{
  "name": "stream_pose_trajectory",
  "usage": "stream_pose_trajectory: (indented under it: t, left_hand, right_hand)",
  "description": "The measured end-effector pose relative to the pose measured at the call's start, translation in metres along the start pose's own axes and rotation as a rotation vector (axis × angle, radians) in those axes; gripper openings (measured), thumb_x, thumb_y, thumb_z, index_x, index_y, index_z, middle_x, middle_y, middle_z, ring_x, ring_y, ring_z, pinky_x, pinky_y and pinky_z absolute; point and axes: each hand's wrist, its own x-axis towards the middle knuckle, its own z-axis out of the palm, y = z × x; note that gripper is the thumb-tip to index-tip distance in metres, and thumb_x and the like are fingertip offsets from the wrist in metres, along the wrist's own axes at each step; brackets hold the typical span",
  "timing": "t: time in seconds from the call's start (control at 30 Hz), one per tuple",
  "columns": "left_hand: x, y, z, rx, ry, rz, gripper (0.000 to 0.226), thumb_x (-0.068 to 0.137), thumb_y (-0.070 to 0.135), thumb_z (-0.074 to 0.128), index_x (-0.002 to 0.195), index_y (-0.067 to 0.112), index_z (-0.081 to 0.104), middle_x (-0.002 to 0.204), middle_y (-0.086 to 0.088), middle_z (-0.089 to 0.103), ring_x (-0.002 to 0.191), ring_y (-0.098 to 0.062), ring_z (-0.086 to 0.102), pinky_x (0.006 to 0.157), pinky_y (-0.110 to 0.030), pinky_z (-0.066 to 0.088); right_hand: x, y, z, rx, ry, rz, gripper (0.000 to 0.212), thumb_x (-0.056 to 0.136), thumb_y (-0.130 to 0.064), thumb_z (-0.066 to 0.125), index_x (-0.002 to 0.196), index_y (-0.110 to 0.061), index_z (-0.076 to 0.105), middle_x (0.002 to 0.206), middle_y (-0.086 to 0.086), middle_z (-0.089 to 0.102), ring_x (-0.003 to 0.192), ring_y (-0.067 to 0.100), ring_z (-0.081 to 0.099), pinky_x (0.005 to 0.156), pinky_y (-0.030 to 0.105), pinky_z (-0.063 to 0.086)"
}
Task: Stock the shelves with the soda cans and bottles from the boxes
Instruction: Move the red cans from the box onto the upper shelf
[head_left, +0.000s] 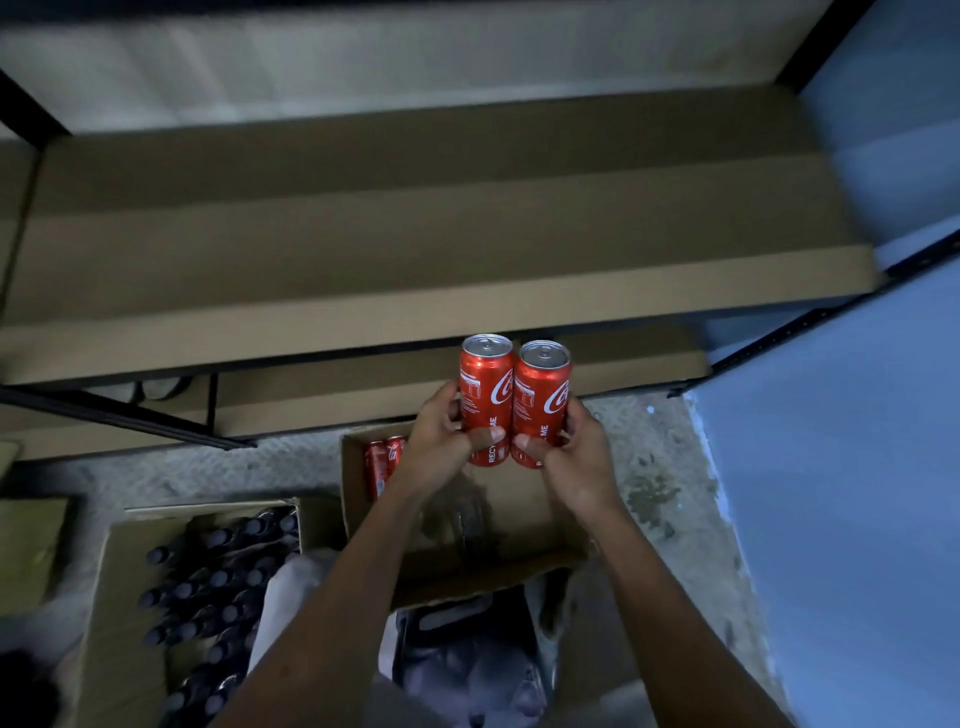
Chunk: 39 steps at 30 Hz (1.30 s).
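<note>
Two tall red soda cans stand upright side by side in the air, touching each other. My left hand grips the left can. My right hand grips the right can. Both cans hang above an open cardboard box on the floor, just in front of the lower shelf. More red cans stand in the box's far left corner. A wider cardboard-lined shelf lies above, bare.
A second open box at the lower left holds several dark bottles with caps. A black crate sits near my feet. A blue wall closes the right side. Black metal shelf posts frame the rack.
</note>
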Motion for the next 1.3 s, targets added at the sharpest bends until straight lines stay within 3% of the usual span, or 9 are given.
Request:
stream_pose_trajectory:
  t: [0.17, 0.3, 0.47, 0.57, 0.73, 0.97, 1.17, 1.3]
  left_hand:
    - [-0.03, 0.071, -0.001, -0.002, -0.021, 0.08, 0.067, 0.074, 0.006, 0.081, 0.134, 0.016, 0.052, 0.117, -0.001, 0.069, 0.106, -0.012, 0.067, 0.089, -0.032, 0.055]
    - [-0.049, 0.124, -0.005, 0.016, -0.027, 0.158, 0.068, 0.066, 0.008, 0.082, 0.129, 0.012, 0.056, 0.111, -0.005, 0.072, 0.103, -0.015, 0.068, 0.085, -0.028, 0.056]
    - [-0.069, 0.181, -0.013, 0.037, -0.055, 0.271, 0.058, 0.072, -0.007, 0.079, 0.124, 0.01, 0.059, 0.107, -0.004, 0.072, 0.099, -0.01, 0.069, 0.078, -0.021, 0.054]
    - [-0.081, 0.211, -0.018, 0.051, -0.051, 0.365, 0.057, 0.071, -0.004, 0.081, 0.122, 0.013, 0.061, 0.107, -0.003, 0.073, 0.103, -0.012, 0.068, 0.08, -0.022, 0.055]
    - [-0.099, 0.265, -0.027, 0.067, -0.058, 0.498, 0.055, 0.071, 0.004, 0.083, 0.119, 0.019, 0.062, 0.108, 0.006, 0.073, 0.103, -0.011, 0.068, 0.083, -0.021, 0.054]
    - [-0.121, 0.332, -0.055, 0.114, -0.077, 0.629, 0.057, 0.072, 0.016, 0.082, 0.124, 0.018, 0.061, 0.113, 0.006, 0.072, 0.106, -0.011, 0.067, 0.087, -0.025, 0.055]
    - [-0.118, 0.369, -0.082, 0.101, 0.012, 0.707, 0.056, 0.073, 0.009, 0.08, 0.125, 0.013, 0.06, 0.108, 0.0, 0.073, 0.097, -0.013, 0.071, 0.077, -0.022, 0.056]
    - [-0.103, 0.381, -0.104, 0.114, 0.091, 0.782, 0.055, 0.075, 0.005, 0.08, 0.126, 0.01, 0.059, 0.114, 0.0, 0.071, 0.105, -0.012, 0.068, 0.082, -0.023, 0.055]
  right_hand:
    - [-0.03, -0.072, -0.024, 0.021, -0.023, -0.085, 0.057, 0.075, 0.007, 0.075, 0.123, -0.019, 0.057, 0.103, -0.016, 0.067, 0.088, -0.013, 0.064, 0.07, 0.006, 0.049]
    - [-0.051, -0.118, -0.04, 0.046, -0.024, -0.162, 0.057, 0.074, 0.009, 0.075, 0.122, -0.018, 0.059, 0.105, -0.009, 0.071, 0.093, -0.001, 0.068, 0.074, 0.014, 0.052]
    - [-0.072, -0.169, -0.055, 0.083, -0.044, -0.275, 0.061, 0.076, 0.01, 0.075, 0.129, -0.016, 0.057, 0.11, -0.006, 0.071, 0.101, 0.005, 0.068, 0.075, 0.014, 0.052]
    - [-0.081, -0.2, -0.062, 0.06, -0.049, -0.341, 0.059, 0.077, 0.002, 0.078, 0.126, -0.023, 0.057, 0.108, -0.012, 0.071, 0.102, 0.002, 0.067, 0.075, 0.013, 0.052]
    - [-0.095, -0.255, -0.073, 0.059, -0.09, -0.448, 0.063, 0.08, -0.003, 0.077, 0.136, -0.019, 0.052, 0.115, -0.01, 0.067, 0.101, -0.004, 0.065, 0.073, 0.009, 0.05]
    - [-0.101, -0.322, -0.072, 0.005, -0.086, -0.618, 0.058, 0.079, -0.012, 0.08, 0.129, -0.029, 0.054, 0.115, -0.013, 0.069, 0.106, 0.0, 0.065, 0.084, 0.018, 0.054]
    - [-0.088, -0.368, -0.052, 0.01, -0.11, -0.705, 0.06, 0.08, -0.015, 0.079, 0.131, -0.029, 0.052, 0.118, -0.014, 0.066, 0.107, 0.0, 0.065, 0.085, 0.02, 0.055]
    - [-0.063, -0.391, -0.027, 0.032, -0.113, -0.76, 0.06, 0.08, -0.004, 0.078, 0.132, -0.021, 0.054, 0.118, -0.009, 0.068, 0.106, 0.003, 0.066, 0.088, 0.024, 0.055]
